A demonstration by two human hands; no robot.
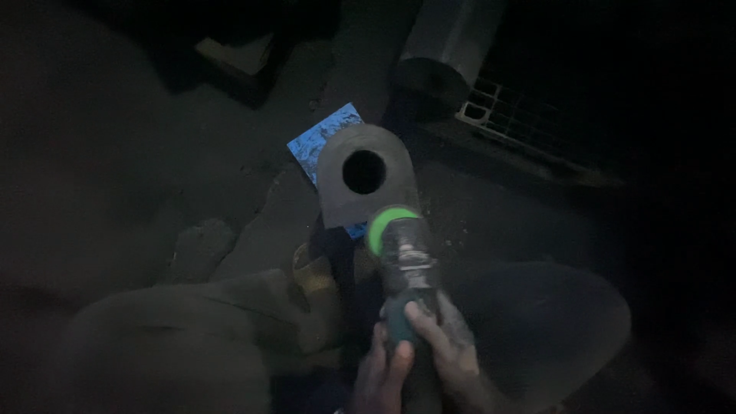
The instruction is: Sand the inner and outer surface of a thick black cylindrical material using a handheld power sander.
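In the dark head view, a grey metal block (366, 178) with a rounded top and a round hole through it stands on the floor. A hand-held grinder (402, 257) with a green disc (387, 228) touches the block's lower right edge. My right hand (445, 349) wraps the grinder's body from the right. My left hand (381, 369) grips its rear end from the left. Both hands are closed around the tool.
A blue sheet (322, 142) lies under and behind the block. A grey metal column (445, 46) and a metal grate (506, 111) lie at the back right. A yellowish sandal (316, 277) and my trouser leg (176, 345) are at the left. A box (234, 57) sits far back.
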